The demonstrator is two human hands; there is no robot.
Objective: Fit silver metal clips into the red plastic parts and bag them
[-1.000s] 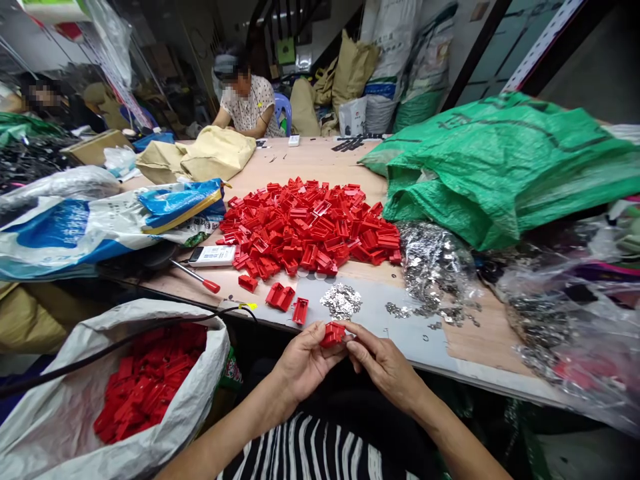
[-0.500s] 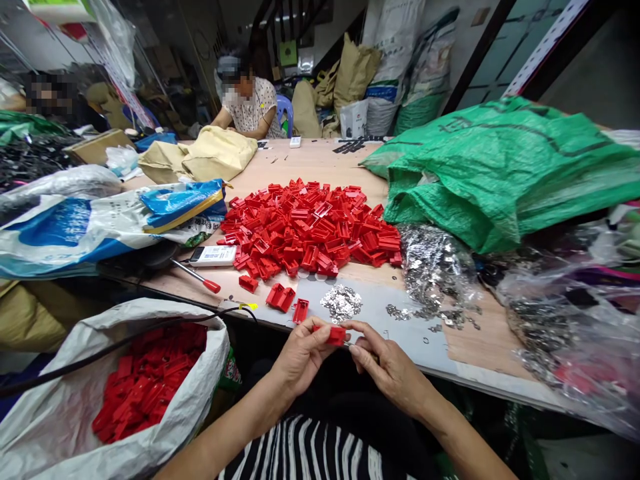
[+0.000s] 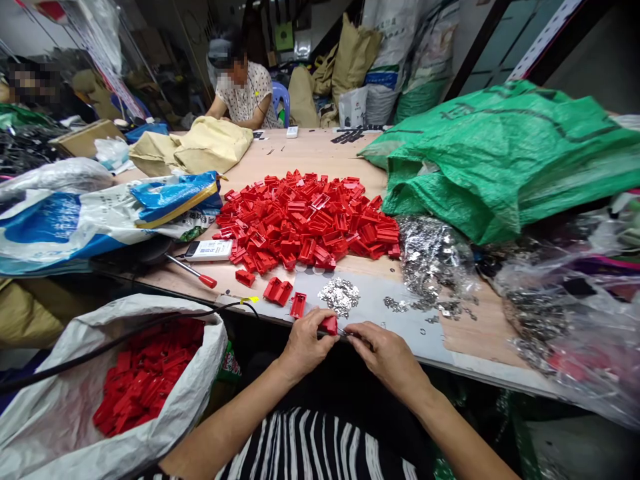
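Note:
My left hand (image 3: 306, 343) is closed, pinching a small red plastic case (image 3: 329, 325) between thumb and fingers, just over the table's front edge. From the right, my right hand (image 3: 384, 351) grips a thin metal piece (image 3: 343, 332) whose end meets the case; its exact kind is too small to tell. Right behind my hands lies a small pile of flat silver metal pieces (image 3: 339, 295) on a grey sheet (image 3: 380, 285). Several loose red cases (image 3: 278, 291) sit left of it, and a large heap of red cases (image 3: 305, 220) spreads over the table's middle.
At lower left, a white sack (image 3: 200, 393) holds more red cases. A red-handled tool (image 3: 200, 275) and a white box (image 3: 210, 251) lie left of the heap. Plastic bags of metal pieces (image 3: 435, 257) and a green sack (image 3: 500, 167) fill the right. A person (image 3: 250, 100) sits opposite.
My left fingers have shifted their hold on the red case. My right fingers have closed in around the thin metal piece beside it. The whole view has moved slightly.

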